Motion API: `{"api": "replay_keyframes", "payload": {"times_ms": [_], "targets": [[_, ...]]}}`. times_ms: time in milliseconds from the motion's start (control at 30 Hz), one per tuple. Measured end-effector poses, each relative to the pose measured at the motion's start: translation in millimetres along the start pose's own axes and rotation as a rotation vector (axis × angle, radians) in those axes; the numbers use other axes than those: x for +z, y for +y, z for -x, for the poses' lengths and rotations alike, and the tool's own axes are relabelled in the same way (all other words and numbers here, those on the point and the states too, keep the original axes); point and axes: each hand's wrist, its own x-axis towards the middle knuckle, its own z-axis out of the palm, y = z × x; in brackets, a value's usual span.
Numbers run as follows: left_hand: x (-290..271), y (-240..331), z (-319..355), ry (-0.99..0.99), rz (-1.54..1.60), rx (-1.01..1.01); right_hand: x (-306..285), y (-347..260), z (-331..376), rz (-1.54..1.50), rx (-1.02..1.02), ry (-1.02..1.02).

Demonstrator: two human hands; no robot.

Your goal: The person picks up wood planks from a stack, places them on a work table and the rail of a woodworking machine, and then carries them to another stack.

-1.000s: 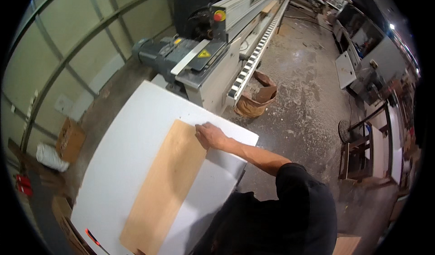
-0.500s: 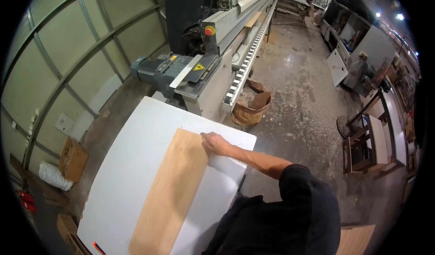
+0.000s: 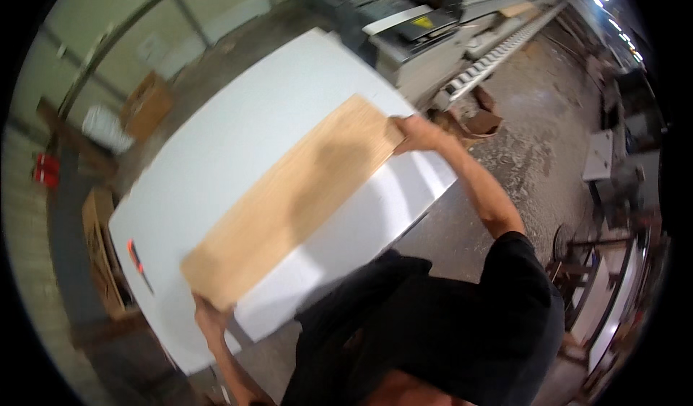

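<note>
A long, light wood-grain board lies at a slant over a white worktop. My right hand grips the far right end, its fingers wrapped round the edge. At the near left end, my left hand holds the corner; its fingers are partly hidden by the board. A dark shadow falls across the board's middle. To the left on the worktop rests an orange and black utility knife, apart from the board.
Beyond the worktop stands a long grey machine with a motor and a roller rail. A brown bag sits below the rail. Cardboard boxes and a white sack are on the floor at left. Wooden frames stand at right.
My view has turned toward the left. My left hand has come into view on the board's near end, and the utility knife now shows fully. The right hand keeps its place at the far end.
</note>
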Motion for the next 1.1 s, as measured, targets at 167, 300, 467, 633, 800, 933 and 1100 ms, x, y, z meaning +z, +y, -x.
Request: {"api": "replay_keyframes", "payload": {"times_ms": [167, 300, 467, 633, 800, 933, 1100], "targets": [[-5, 19, -9, -0.026, -0.023, -0.018, 10, 8, -2, -0.172, -0.034, 0.072], [-3, 4, 2, 0.039, -0.053, -0.005, 13, 3, -1, -0.129, -0.045, 0.097], [1, 9, -9, 0.019, -0.037, 0.065, 16, 5, 15, -0.300, -0.042, 0.105], [-10, 10, 7, 0.032, -0.034, 0.009, 24, 2, 3, -0.138, -0.083, 0.115], [-2, -1, -1, -0.032, 0.033, 0.020, 29, 18, 8, -0.142, -0.069, 0.167], [2, -9, 3, 0.016, 0.008, 0.057, 33, 18, 6, -0.143, -0.077, 0.185], [19, -35, -12, -0.001, 0.141, 0.055, 21, 8, 16, -0.228, -0.113, 0.184]]}}
